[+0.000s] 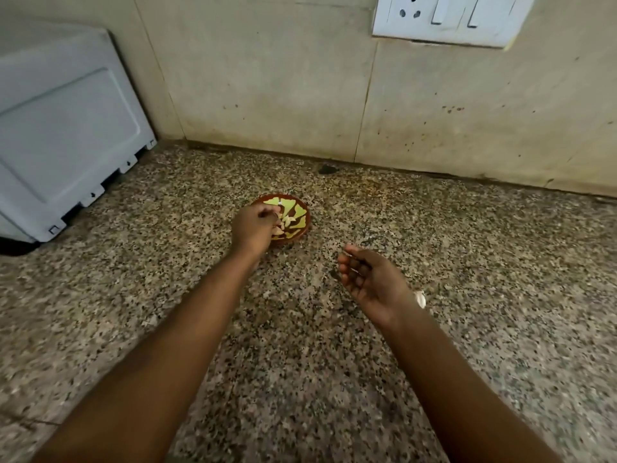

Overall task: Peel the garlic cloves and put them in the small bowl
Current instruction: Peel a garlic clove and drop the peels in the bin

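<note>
Speckled granite countertop [300, 345] meets a beige tiled wall [267, 78] carrying a white switch-and-socket plate [447, 18]; a white appliance [66, 128] stands at the far left. Small bowl [300, 215], brown-rimmed with a yellow-green pattern, sits on the counter near the wall and contains pale peeled garlic cloves [286, 222]. Left hand [252, 228] is positioned over the bowl's near-left rim, fingers curled down into it; whether they pinch a clove cannot be determined. Right hand [370, 282] hovers to the right of the bowl, palm up, fingers loosely curled, holding nothing. A pale garlic piece [421, 299] lies just beside the right wrist.
</note>
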